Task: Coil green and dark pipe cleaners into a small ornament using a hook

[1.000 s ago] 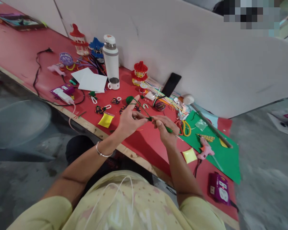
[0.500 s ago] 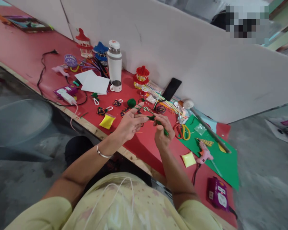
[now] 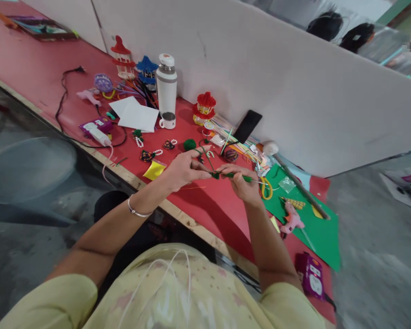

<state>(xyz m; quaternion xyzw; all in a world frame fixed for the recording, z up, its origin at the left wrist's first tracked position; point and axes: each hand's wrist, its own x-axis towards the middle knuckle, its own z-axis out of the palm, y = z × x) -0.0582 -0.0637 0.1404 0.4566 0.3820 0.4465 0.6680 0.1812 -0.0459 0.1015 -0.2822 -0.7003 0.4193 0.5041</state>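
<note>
My left hand [image 3: 185, 172] pinches a small piece of dark green crochet work [image 3: 215, 175], its index finger stretched out with a strand of green yarn [image 3: 208, 157] over it. A crochet hook [image 3: 247, 178] with a green handle lies in the closed fingers of my right hand [image 3: 245, 188]. Its metal shaft sticks out to the right, and its other end meets the green piece. Just beyond my left hand sits a ball of green yarn [image 3: 189, 145]. Behind my right hand lies a multicoloured yarn ball [image 3: 231, 156].
Yellow-handled scissors [image 3: 267, 188] and a pink glue gun [image 3: 292, 219] lie on a green sheet [image 3: 324, 244] at right. A white flask [image 3: 166, 89], cup [image 3: 167, 120] and phone [image 3: 248, 125] are farther back. Beaded charms [image 3: 146, 156] and a yellow packet [image 3: 154, 169] lie at left.
My right hand has moved right and turned, so the hook now lies more level and shows more of its length. The left hand still pinches the green piece.
</note>
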